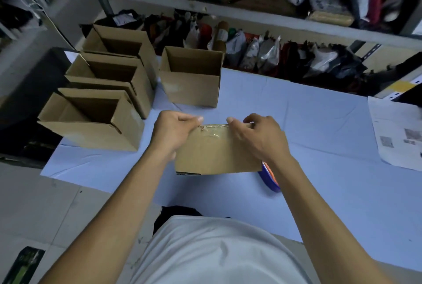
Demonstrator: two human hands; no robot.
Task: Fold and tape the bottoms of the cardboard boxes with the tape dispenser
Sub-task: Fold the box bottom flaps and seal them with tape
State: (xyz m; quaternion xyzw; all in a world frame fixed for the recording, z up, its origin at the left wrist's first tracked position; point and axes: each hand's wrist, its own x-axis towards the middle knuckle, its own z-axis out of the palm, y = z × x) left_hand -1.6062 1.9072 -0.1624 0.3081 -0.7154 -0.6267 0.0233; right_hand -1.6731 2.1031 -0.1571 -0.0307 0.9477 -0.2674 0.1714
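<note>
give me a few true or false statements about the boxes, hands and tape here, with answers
1. Both hands hold one box. True: the left hand and right hand grip the held box at its far edge.
2. The right hand holds the tape dispenser. False: the dispenser lies on the blue sheet under the right wrist, partly hidden.
3. Four open boxes stand on the sheet. True: three in a row at the left and one in the middle.
4. The held box has no tape. False: clear tape shows on its upper face.
5. Printed papers lie at the left edge. False: the papers lie at the right.
</note>
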